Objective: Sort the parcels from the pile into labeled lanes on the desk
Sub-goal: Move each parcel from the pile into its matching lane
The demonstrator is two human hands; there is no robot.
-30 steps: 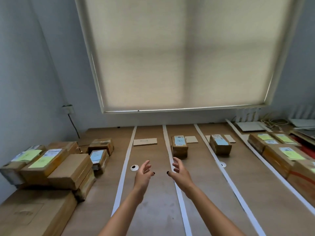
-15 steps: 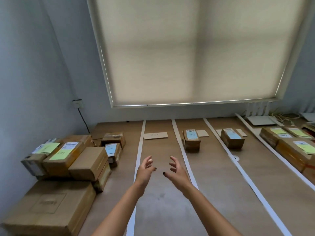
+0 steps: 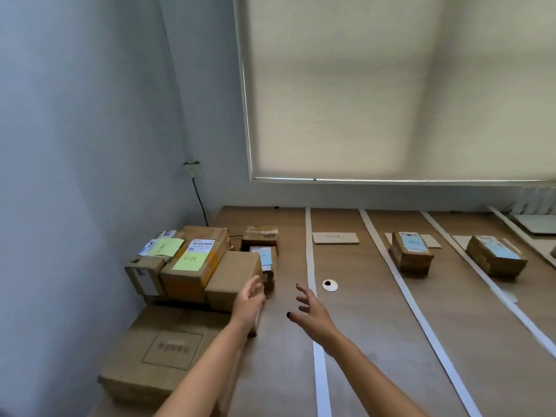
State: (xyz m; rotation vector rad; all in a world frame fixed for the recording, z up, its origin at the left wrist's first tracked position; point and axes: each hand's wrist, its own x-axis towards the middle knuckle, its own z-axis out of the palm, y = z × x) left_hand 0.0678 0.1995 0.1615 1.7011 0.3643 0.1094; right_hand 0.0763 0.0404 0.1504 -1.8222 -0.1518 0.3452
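Plain brown box at the near right corner of the parcel pile, far left of the tabletop, resting on a large flat carton. Probably stiff cardboard, light to middling in weight, with smooth faces that could slip; best taken by two opposite side faces, palms flat, thumbs over the top edge. No label visible on top, so likely to need turning to read the lane.

Left hand right at the near right corner of that box, fingers nearly straight; touching or just short of it, cannot tell which. Nothing gripped. Right hand apart from the box, over bare tabletop beside the first white tape strip, fingers spread wide and slightly bent, empty. Hands well separated, neither closed on anything.

Further right, between tape strips, a small parcel in one lane and another parcel in the next; a cardboard lane card lying flat in the nearest lane.
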